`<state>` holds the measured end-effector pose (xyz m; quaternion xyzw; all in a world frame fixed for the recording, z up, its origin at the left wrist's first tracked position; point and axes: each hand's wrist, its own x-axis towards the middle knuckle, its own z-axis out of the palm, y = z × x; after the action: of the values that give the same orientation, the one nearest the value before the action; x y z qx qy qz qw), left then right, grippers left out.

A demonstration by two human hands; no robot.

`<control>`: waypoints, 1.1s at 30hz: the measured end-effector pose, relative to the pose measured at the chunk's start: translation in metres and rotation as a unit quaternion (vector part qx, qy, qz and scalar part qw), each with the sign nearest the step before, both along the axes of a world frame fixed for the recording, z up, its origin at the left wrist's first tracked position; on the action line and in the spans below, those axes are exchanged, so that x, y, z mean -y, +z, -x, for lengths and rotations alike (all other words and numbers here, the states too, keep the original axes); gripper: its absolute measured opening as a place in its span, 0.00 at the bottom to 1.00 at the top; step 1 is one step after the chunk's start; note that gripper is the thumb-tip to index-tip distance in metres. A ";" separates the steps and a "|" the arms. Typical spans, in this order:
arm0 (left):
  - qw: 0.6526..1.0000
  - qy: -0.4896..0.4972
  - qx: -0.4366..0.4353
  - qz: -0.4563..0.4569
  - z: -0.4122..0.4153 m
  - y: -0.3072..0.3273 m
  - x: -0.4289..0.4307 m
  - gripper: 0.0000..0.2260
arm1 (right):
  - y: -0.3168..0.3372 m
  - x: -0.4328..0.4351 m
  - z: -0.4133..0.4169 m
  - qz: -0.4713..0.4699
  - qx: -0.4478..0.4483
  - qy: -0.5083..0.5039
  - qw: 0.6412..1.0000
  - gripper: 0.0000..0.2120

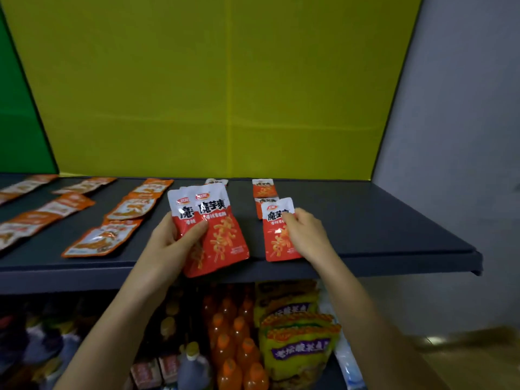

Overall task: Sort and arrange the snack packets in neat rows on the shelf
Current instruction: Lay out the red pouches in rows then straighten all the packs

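My left hand [176, 235] grips a small stack of red-and-white snack packets [222, 235], held upright over the front edge of the dark shelf [380, 220]. My right hand [305, 235] holds one more red packet [274, 240] flat on the shelf near the front edge. Behind it lie two more red packets in a column [263, 188]. Another red packet [216, 181] peeks out at the back behind the held stack. Orange-and-white packets [126, 212] lie in rows across the left half of the shelf.
A yellow back panel [219, 94] rises behind the shelf, with a green panel [17, 122] at left and a grey wall at right. Below the shelf stand orange drink bottles [233, 347] and yellow snack bags [298, 333].
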<state>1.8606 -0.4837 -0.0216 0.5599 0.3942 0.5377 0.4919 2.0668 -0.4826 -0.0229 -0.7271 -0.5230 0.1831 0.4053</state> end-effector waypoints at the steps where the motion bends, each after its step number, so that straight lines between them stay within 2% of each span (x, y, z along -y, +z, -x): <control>1: 1.000 0.007 0.002 -0.004 0.002 0.000 -0.003 0.14 | -0.002 -0.006 -0.001 0.001 0.018 -0.007 1.000 0.16; 6: 1.000 0.006 -0.008 -0.004 0.003 0.001 -0.017 0.13 | -0.002 -0.017 -0.001 0.018 0.101 -0.027 0.994 0.16; 11: 0.999 -0.038 -0.021 0.005 -0.008 -0.001 -0.031 0.15 | 0.004 -0.017 -0.001 0.057 0.186 -0.022 0.981 0.16; 14: 0.998 -0.051 -0.023 -0.001 -0.015 0.001 -0.035 0.14 | 0.007 -0.017 -0.002 0.067 0.231 -0.028 0.970 0.17; 22: 0.998 -0.066 -0.015 -0.004 -0.045 0.013 -0.046 0.13 | 0.007 -0.021 -0.015 0.075 0.309 -0.004 0.948 0.24; 24: 0.998 -0.065 -0.015 0.002 -0.055 0.014 -0.049 0.14 | 0.013 -0.018 -0.020 0.048 0.337 -0.004 0.940 0.24; 26: 0.998 -0.068 -0.009 0.008 -0.067 0.018 -0.052 0.14 | 0.021 -0.016 -0.029 -0.013 0.317 -0.001 0.948 0.24; 28: 0.997 -0.074 -0.005 0.000 -0.081 0.022 -0.052 0.14 | 0.032 -0.016 -0.039 -0.044 0.202 0.041 0.977 0.27; 30: 0.997 -0.078 -0.005 -0.013 -0.099 0.026 -0.050 0.11 | 0.039 -0.019 -0.049 -0.058 0.112 0.086 0.988 0.28; 33: 0.995 -0.098 0.020 0.004 -0.124 0.033 -0.051 0.05 | 0.038 -0.033 -0.069 -0.085 0.079 0.098 0.988 0.26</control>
<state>1.9848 -0.4322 0.0113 0.5831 0.3297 0.4965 0.5521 2.1361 -0.4492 0.0151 -0.6475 -0.6356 0.1185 0.4033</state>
